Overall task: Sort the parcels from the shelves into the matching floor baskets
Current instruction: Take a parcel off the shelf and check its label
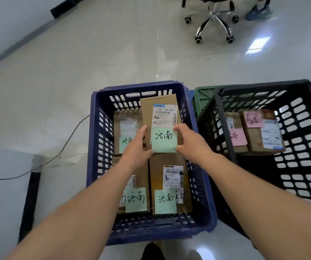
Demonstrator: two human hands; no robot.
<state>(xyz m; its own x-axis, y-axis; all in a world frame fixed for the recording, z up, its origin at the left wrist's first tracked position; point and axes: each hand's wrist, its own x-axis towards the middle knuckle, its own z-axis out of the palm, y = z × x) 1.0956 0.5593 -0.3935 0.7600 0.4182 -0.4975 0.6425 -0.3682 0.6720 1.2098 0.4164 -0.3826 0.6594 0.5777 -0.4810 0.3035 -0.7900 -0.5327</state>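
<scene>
Operator: Slippage is what I'd watch. My left hand (136,147) and right hand (188,141) only pinch the parcel (160,106) by its lower side edges, thumbs on the front and fingers curled behind, so the tall upper half is unsupported. If one side lets go first, I judge it could tip against the far wall of the blue basket (102,139) and stand on edge rather than lie flat.

Spotter: Anything about the label?

Operator: Yes. My right thumb sits at the top corner of the green note (163,139). Dragging off it might peel or crease the note, and that note marks the destination.

Spotter: Where is the parcel exactly?

Operator: Held over the blue basket's far right corner, tilted up toward me. Whether its bottom edge touches anything below, I cannot tell. Three stored parcels (169,184) with matching green notes lie in there, one at the far left and two along the near edge.

Spotter: Wrong basket a danger?

Operator: Slight. The black basket (304,147) stands just beside on the right, its contents bearing pink notes (238,136); a sideways drift would missort.
</scene>
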